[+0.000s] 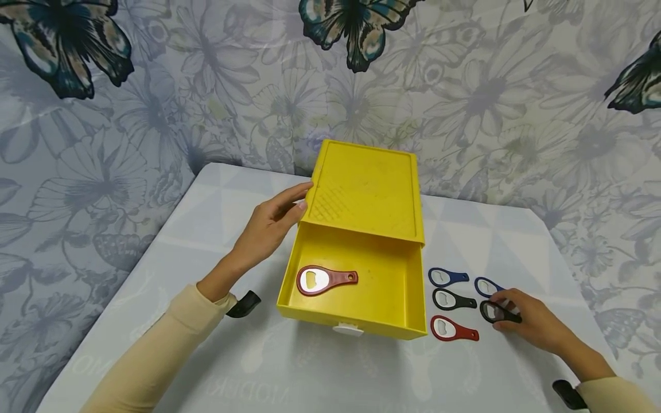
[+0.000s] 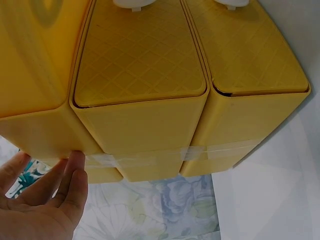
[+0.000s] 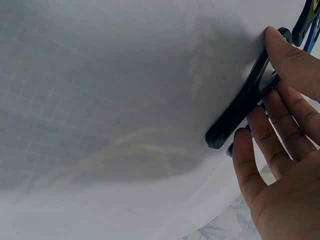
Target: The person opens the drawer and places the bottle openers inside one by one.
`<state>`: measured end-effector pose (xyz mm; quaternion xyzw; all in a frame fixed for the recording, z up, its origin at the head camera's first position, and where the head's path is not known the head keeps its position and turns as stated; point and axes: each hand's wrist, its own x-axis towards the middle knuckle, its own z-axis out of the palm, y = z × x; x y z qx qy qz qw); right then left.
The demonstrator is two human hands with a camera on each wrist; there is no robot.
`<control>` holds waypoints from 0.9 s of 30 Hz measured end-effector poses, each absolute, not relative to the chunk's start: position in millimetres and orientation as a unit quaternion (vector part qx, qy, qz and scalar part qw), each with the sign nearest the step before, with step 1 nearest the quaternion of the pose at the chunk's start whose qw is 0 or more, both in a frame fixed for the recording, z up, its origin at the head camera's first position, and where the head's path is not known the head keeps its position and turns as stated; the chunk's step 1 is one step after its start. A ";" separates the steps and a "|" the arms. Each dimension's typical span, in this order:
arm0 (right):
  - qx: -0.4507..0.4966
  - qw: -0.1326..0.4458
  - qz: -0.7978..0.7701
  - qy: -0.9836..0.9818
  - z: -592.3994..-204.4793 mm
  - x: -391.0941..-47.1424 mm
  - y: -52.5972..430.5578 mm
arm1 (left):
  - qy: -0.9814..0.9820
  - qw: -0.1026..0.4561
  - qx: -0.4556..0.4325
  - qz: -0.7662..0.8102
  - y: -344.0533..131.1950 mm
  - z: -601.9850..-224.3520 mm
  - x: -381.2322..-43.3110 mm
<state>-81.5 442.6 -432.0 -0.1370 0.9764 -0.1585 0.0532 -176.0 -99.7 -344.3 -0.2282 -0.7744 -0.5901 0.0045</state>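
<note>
A yellow drawer unit (image 1: 369,189) stands on the table with its top drawer (image 1: 382,287) pulled out. Inside the drawer lies a dark red bottle opener (image 1: 341,278). My left hand (image 1: 265,226) touches the unit's left side with fairly straight fingers; the left wrist view shows those fingertips (image 2: 76,159) against the yellow wall. To the right of the drawer, my right hand (image 1: 534,321) pinches a black bottle opener (image 1: 493,312) between thumb and fingers, low over the table. In the right wrist view the opener's dark handle (image 3: 232,117) points away from the palm.
Beside the drawer lie a blue opener (image 1: 448,277), another black opener (image 1: 454,299) and a red opener (image 1: 454,328). One more blue opener (image 1: 485,285) is partly behind my right hand. A white knob (image 1: 348,329) juts from the drawer front. Patterned wallpaper (image 1: 248,86) rises behind the table.
</note>
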 end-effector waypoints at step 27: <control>-0.222 -0.043 -0.139 0.964 -430.5 -85.1 440.7 | -0.772 0.012 -0.233 -0.592 -101.2 -345.7 -177.0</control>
